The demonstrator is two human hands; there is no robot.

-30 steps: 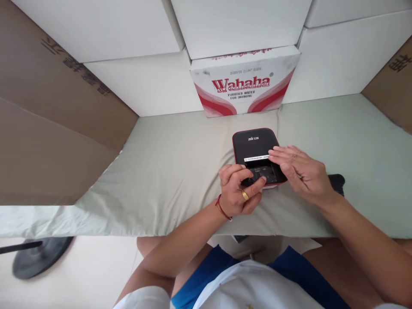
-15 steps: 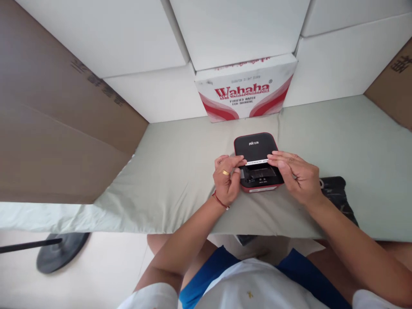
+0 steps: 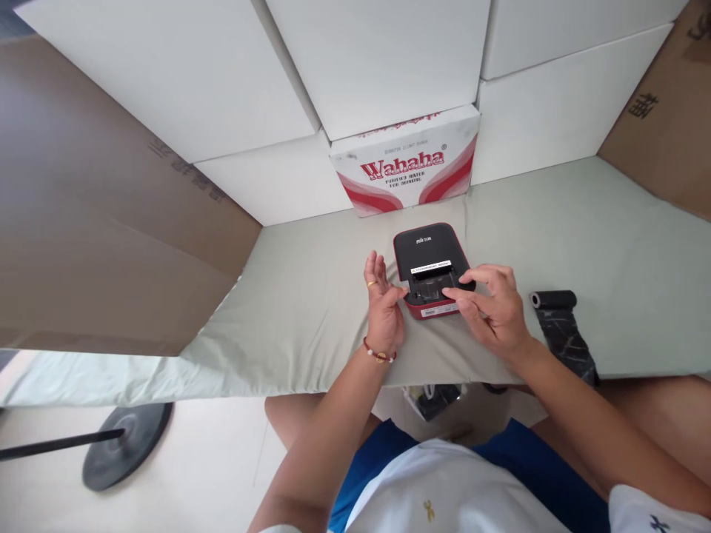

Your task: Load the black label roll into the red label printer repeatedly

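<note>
A small black printer with a red rim lies on the covered table, a white label strip across its top. Dark glossy film or a window shows in its front part. My left hand is at the printer's left front edge, its thumb tip against the casing and the other fingers raised and spread. From the right, my right hand reaches over the front corner, fingers apart, fingertips on or just above the dark part. To the right lies a black roll with a marbled dark strip unrolled toward me.
A white and red Wahaha carton stands behind the printer, against large white boxes. Brown cartons flank the table at left and right. A pale green cloth covers the table. A black round stand base is on the floor.
My left hand has drawn back from the label strip and spread its fingers. The right hand has moved down to the printer's front part. The view has shifted, showing more of the black roll.
</note>
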